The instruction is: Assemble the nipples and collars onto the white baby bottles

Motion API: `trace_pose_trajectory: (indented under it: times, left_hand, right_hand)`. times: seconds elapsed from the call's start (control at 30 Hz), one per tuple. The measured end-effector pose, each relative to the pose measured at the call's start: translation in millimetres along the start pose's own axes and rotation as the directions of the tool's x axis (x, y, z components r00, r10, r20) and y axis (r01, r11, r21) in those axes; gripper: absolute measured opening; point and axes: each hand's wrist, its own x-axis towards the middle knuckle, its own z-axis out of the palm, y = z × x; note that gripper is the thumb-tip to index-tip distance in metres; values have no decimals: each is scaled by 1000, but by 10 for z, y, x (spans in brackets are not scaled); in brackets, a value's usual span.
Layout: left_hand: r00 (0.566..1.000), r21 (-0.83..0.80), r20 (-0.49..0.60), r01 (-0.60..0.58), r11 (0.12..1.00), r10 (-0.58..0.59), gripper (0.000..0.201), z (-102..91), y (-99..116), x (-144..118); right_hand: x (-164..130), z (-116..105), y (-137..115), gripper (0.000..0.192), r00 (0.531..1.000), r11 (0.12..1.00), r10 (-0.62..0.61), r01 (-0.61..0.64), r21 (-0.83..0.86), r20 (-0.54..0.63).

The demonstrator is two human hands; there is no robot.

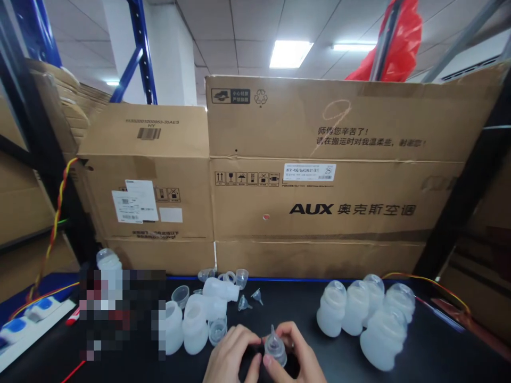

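**Hands cropped at bottom centre**

Cut off at the wrists by the bottom edge. Left hand (231,355) curled, fingertips pinching the small clear nozzle cap (275,347) from the left. Right hand (296,355) cupped, thumb and forefinger pinching the same cap, pointed tip up. Lower left blurred into blocks, partly hiding a cluster of white bottles (195,324). Capped bottles (365,316) at right on the black table (439,351).

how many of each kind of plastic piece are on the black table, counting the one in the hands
Capped bottles at right: 5
Uncapped bottles at left, clear of the blurred patch: 5
Small clear pieces on the table: about 8, hard to separate
Clear piece held by left hand and right hand: 1
Total: about 19
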Motion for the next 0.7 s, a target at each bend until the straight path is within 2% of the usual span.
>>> trace_pose_trajectory:
  times: [0.07,0.13,0.2,0.27,0.33,0.4,0.47,0.63,0.7]
  left_hand:
    - [989,107,13,-147,983,146,19,-133,48,69]
    - [954,228,-18,-286,931,298,22,-249,108,124]
    - [919,351,-46,-352,867,392,22,-346,179,162]
    - [929,457,-15,-322,829,370,20,-427,254,187]
    - [959,529,55,-264,807,278,19,-490,311,203]
    - [971,544,129,-238,805,200,18,-529,326,208]
    - [964,498,195,-256,829,181,19,-537,293,198]
    - [913,325,311,-362,873,263,62,-473,137,144]
    - [891,290,337,-405,867,303,65,-448,94,138]
  right_hand:
    - [-17,-36,-44,47,999,998,-2,5,-58,42]
    - [-31,-73,-95,43,996,995,9,0,-103,89]
    - [-47,-97,-145,39,994,991,11,3,-133,106]
    - [-65,-105,-186,35,997,985,-7,21,-174,81]
    - [-82,-103,-214,33,997,971,-42,55,-232,59]
    - [-95,-103,-229,32,995,954,-72,89,-285,69]
    - [-104,-108,-231,31,992,944,-87,111,-309,92]
    - [-102,-113,-216,31,988,934,-117,145,-327,104]
    - [-87,-102,-226,30,988,937,-119,144,-317,97]
